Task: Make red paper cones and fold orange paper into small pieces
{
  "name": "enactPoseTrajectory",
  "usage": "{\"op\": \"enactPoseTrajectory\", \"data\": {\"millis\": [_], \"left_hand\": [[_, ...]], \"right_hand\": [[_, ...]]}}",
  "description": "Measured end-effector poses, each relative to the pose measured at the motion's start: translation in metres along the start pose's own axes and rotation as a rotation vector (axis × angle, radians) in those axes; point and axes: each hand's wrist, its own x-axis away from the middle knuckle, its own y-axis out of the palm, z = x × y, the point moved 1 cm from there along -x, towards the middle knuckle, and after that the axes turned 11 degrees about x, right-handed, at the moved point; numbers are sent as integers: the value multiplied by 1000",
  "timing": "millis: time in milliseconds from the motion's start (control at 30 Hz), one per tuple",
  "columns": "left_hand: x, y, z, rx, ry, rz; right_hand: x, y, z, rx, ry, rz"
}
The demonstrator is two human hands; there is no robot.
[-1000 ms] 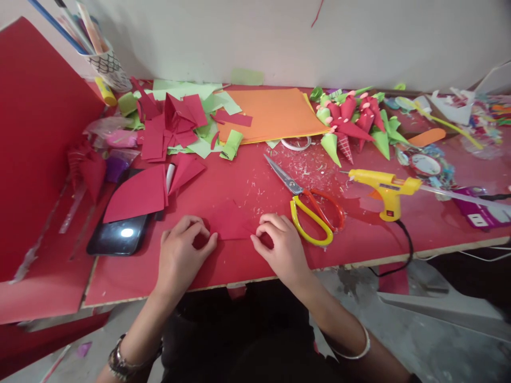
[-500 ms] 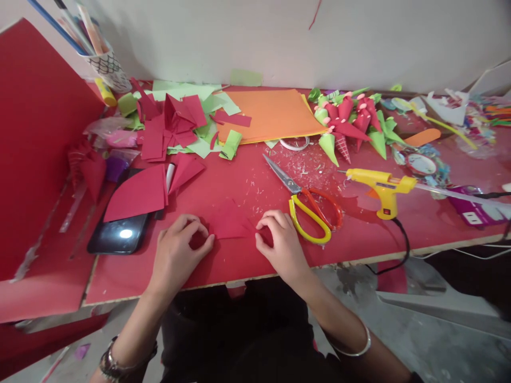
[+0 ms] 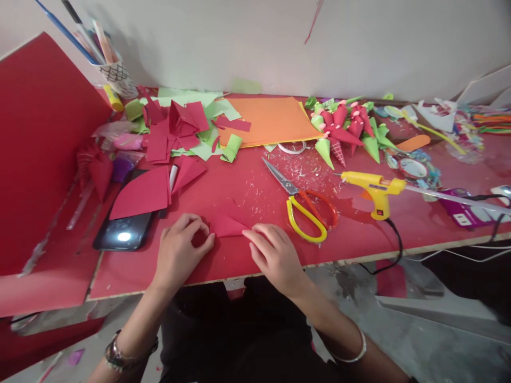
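A red paper piece (image 3: 229, 224), folded with a raised flap, lies on the red tabletop between my hands. My left hand (image 3: 181, 250) pinches its left corner between thumb and index finger. At the right corner, the index fingertip of my right hand (image 3: 275, 255) is on the paper, the thumb curled below; the exact grip is partly hidden. Scissors (image 3: 307, 205) with one yellow and one orange handle lie open just beyond my right hand. Left of my left hand, a rounded red paper sheet (image 3: 141, 194) rests over a black phone (image 3: 122, 231).
A yellow glue gun (image 3: 375, 186) lies at the right, its cord over the table edge. Red and green paper cones (image 3: 347, 125) are heaped behind it. Orange sheets (image 3: 271, 119) and red scraps (image 3: 183, 125) lie at the back. A pen cup (image 3: 120, 77) stands at the far left.
My right hand has moved left and down onto the paper's right corner, and the flap there stands raised. My left hand keeps its pinch. The view has shifted slightly.
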Motion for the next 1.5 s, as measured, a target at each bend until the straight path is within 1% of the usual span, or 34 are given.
{"op": "enactPoseTrajectory", "data": {"millis": [100, 133, 333, 500, 633, 867, 1033, 1233, 1367, 1500], "left_hand": [[1, -2, -2, -10, 17, -17], [1, -3, -2, 3, 29, -30], [0, -4, 1, 83, 94, -106], [0, 0, 2, 78, 71, -47], [0, 1, 1, 82, 77, -32], [1, 1, 3, 54, 70, -17], [1, 2, 3, 35, 73, -25], [0, 1, 4, 21, 64, -38], [0, 0, 5, 15, 62, -48], [2, 1, 5, -22, 68, -56]], "right_hand": [[-3, 2, -1, -53, 123, -38], [-5, 2, -1, -79, 143, -45], [-8, 2, 5, -198, 145, -37], [-4, 0, 7, -239, 184, -40], [0, 0, 5, -210, 234, -16], [0, 2, 0, -124, 242, 8], [-1, 2, -1, -89, 245, 17], [-2, 3, -1, -101, 269, 24], [-4, 2, 0, -45, 300, 41], [-6, 1, 2, -1, 300, 29]]}}
